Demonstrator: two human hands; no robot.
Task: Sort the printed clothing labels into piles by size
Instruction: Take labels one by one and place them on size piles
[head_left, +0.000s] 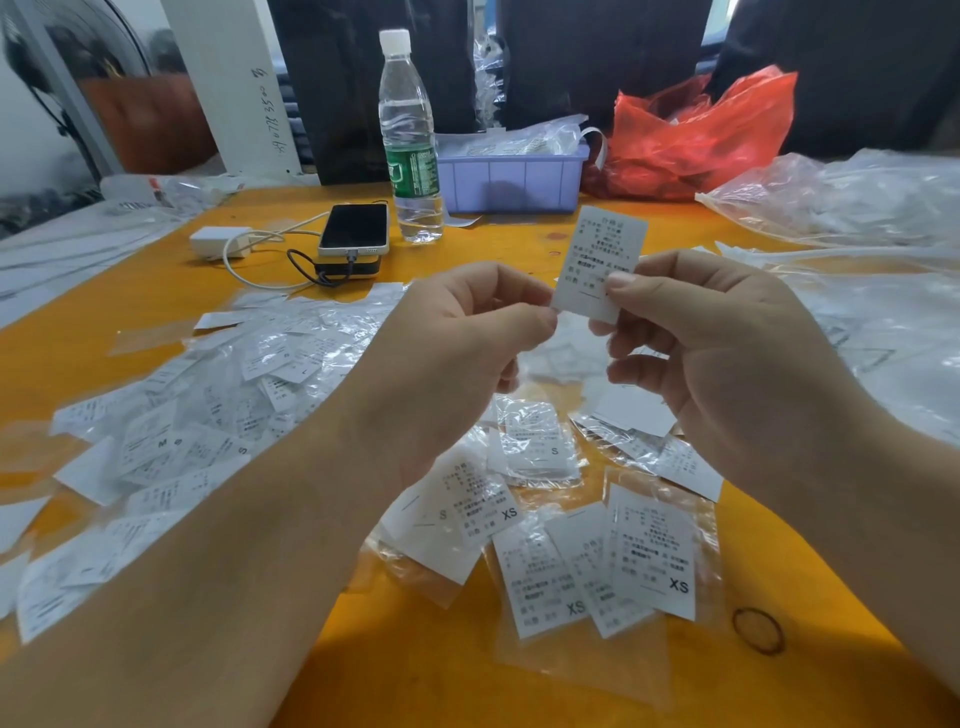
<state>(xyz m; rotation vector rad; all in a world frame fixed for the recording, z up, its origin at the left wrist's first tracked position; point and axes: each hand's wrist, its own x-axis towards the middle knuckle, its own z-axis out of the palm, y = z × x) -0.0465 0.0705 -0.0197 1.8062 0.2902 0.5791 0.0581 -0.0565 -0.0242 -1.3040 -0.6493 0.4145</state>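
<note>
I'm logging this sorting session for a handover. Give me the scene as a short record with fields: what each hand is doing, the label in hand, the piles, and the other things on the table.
left hand: pinches the lower left corner of the held label
right hand: pinches the label's lower right edge
held label: upright above the table, size mark hidden by the thumb
near pile: bagged labels marked XS
middle pile: bagged label marked S
loose heap: mixed labels, left side
table: orange
behind: bottle, phone, bin, red bag

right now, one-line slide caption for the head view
Both hands, left hand and right hand, pinch one white printed label above bagged XS labels on an orange table.
</note>
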